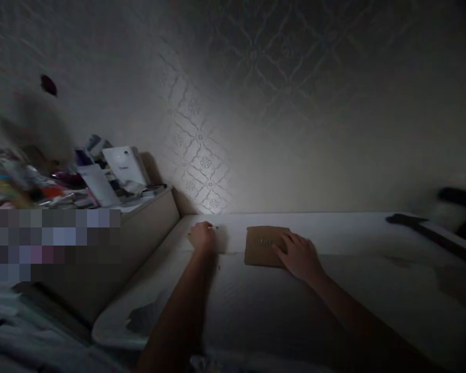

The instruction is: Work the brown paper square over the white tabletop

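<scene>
The room is dim. A flat brown cardboard piece (262,246) lies on a white table top (353,233) near the patterned wall. My right hand (300,255) rests flat on its right side with fingers spread. My left hand (202,237) lies on the table a little left of the cardboard, fingers curled around something small and pale that I cannot make out.
A lower shelf (147,207) at the left carries a white box (122,163), papers and cluttered small items. A dark long object (427,230) lies at the table's far right. The table's front left edge (116,331) looks chipped.
</scene>
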